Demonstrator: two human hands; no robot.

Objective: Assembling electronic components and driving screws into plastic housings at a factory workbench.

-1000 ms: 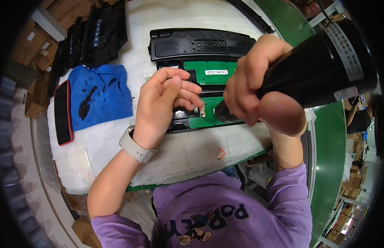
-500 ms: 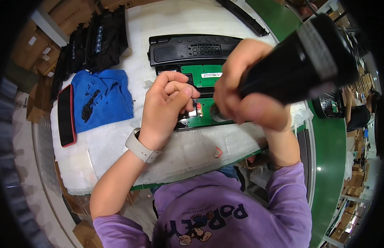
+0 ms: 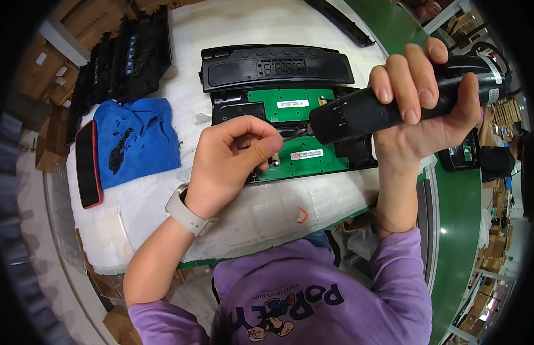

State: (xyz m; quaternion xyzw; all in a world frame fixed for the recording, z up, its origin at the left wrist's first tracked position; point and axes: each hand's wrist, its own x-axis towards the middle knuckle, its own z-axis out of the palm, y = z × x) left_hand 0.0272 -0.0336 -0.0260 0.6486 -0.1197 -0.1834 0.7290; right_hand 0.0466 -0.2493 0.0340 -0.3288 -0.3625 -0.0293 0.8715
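Observation:
My right hand [image 3: 413, 112] is wrapped round a black electric screwdriver [image 3: 344, 118], tilted nearly flat and pointing left. Its bit [image 3: 295, 135] reaches the fingertips of my left hand [image 3: 226, 164], whose thumb and forefinger are pinched together. Whatever sits between them is too small to make out. Both hands are over two black plastic housings, each with a green circuit board: the near board [image 3: 333, 163] lies just under the screwdriver, the far board [image 3: 258, 99] behind it. Beyond these rests a black front panel [image 3: 232, 72] with a digit display.
At left, a blue cloth [image 3: 155, 155] carries a heap of small black screws [image 3: 118, 154], beside a red-edged phone [image 3: 89, 172]. Black parts [image 3: 117, 57] are stacked at the back left. A long black strip [image 3: 338, 22] lies back right. A small red-edged scrap [image 3: 302, 215] is near the front edge.
My right hand has swung the screwdriver from steep to nearly level, lifting its tip off the near board. My left fingers have closed into a pinch and met the bit.

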